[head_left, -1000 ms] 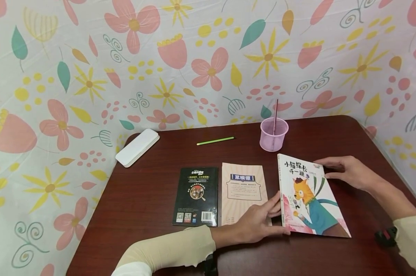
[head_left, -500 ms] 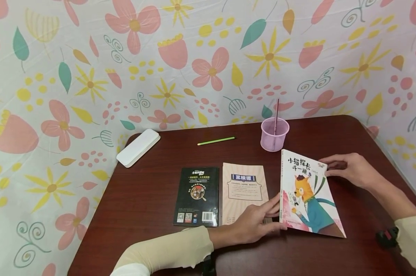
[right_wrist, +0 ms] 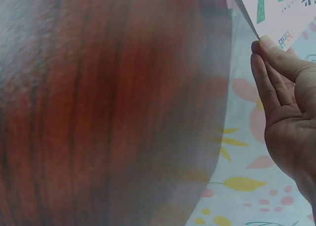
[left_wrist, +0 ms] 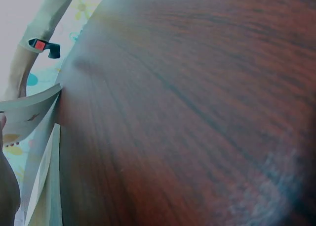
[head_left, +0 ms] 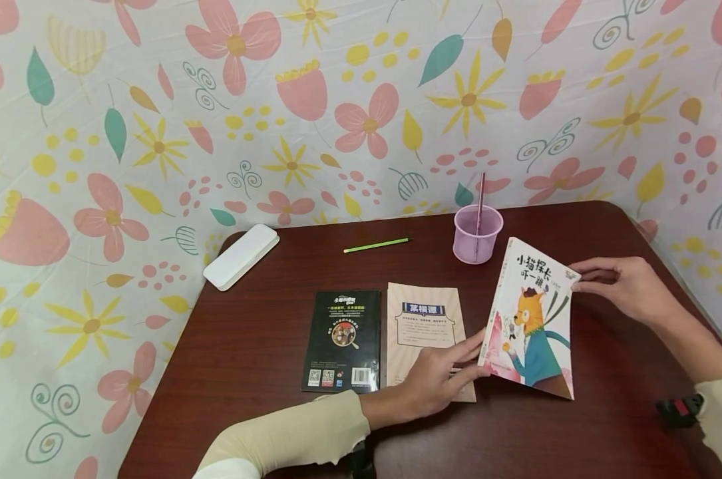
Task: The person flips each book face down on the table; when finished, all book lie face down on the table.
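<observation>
A white picture book (head_left: pixel 537 326) with an orange cat in a blue coat on its cover is held tilted over the right part of the table. My left hand (head_left: pixel 429 379) pinches its spine side near the lower corner, thumb at the front and fingers behind. The upper right corner is pinched between thumb and fingertips of my right hand (head_left: pixel 618 286); in the right wrist view that hand (right_wrist: pixel 291 95) grips the cover corner (right_wrist: pixel 286 25). Partly under my left hand lies a beige book (head_left: pixel 423 316). Left of it is a black book (head_left: pixel 343 339), back cover up.
A pink mesh cup (head_left: pixel 477 236) with a dark pencil (head_left: pixel 481 199) in it stands behind the picture book. Farther left lie a green pencil (head_left: pixel 375 245) and a white case (head_left: pixel 241 257) on the dark wooden table (head_left: pixel 241 346). A flowered cloth (head_left: pixel 366 120) hangs behind.
The picture book has risen and tilted, its top edge moving away and to the right with my right hand. My left hand has kept hold of the spine side, shifting slightly upward.
</observation>
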Motion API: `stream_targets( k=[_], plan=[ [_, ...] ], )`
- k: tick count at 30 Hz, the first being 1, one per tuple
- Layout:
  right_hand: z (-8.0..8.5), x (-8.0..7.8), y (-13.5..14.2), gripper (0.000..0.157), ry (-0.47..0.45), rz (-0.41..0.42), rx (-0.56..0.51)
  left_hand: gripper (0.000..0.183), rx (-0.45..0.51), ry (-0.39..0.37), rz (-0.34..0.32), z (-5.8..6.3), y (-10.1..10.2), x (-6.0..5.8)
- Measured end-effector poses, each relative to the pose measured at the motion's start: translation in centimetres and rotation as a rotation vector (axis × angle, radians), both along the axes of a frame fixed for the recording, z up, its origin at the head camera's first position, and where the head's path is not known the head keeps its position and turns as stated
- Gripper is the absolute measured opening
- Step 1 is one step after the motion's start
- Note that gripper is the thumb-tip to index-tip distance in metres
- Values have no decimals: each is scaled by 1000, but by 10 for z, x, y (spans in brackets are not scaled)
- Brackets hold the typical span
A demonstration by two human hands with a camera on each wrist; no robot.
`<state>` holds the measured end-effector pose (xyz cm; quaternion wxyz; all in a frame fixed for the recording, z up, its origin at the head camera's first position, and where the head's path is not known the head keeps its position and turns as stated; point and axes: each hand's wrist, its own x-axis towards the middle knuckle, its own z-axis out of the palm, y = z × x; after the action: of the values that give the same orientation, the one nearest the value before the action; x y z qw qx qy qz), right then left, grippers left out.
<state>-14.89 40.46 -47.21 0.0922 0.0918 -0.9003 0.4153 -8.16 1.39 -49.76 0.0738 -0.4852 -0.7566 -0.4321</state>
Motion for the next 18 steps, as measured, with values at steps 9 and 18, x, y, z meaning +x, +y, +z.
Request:
stream_targets(
  k=[9,18],
  plan=[
    [16,-1,-2,29,49,-59,-94,61,79,0,51,5,0,-4],
    [30,-2,-4,27,99,-50,-252,56,130,-2,68,7,-1,-5]
  ],
)
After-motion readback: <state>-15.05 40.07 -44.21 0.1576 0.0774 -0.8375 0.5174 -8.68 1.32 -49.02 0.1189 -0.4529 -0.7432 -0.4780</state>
